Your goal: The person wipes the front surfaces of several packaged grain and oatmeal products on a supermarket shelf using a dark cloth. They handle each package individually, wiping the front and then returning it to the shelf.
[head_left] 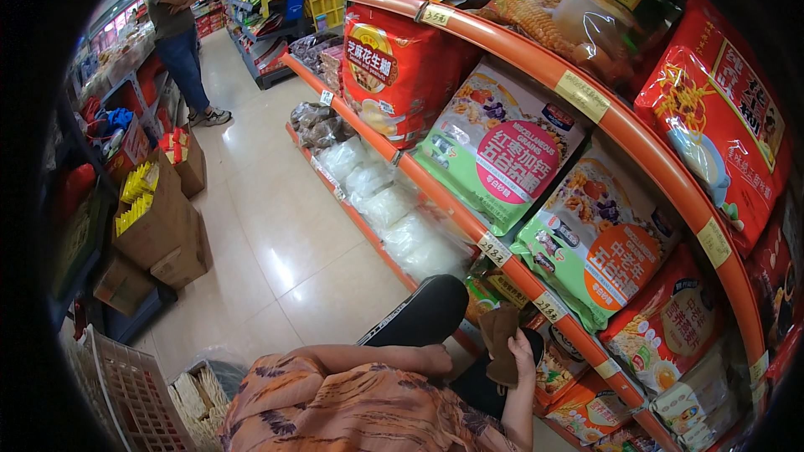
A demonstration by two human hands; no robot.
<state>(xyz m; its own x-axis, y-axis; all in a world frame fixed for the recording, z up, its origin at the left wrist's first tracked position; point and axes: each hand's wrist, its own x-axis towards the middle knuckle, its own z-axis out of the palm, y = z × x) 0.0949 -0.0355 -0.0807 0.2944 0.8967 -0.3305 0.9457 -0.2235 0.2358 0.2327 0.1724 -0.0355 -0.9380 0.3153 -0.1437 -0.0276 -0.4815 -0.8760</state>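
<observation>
My left hand [434, 361] rests near my dark-trousered knees with its fingers curled in. Nothing shows in it. A brown folded cloth [500, 342] is in the grip of my right hand [521, 353], just in front of the lower shelf. Close by that hand stand bagged cereal packets [561, 361] under an orange shelf edge [546, 295]. Above them lie a green and orange grain-powder bag [606, 245] and a green and pink one [502, 144]. Clear plastic bags of white goods [402, 220] fill the bottom shelf to the left.
A red sesame-peanut bag [392, 69] stands farther along the shelf. Cardboard boxes [157, 226] line the aisle's left side. A plastic basket [129, 383] is at lower left, beside bundled pale goods [198, 395]. A person [176, 31] stands down the tiled aisle [251, 201], arms folded.
</observation>
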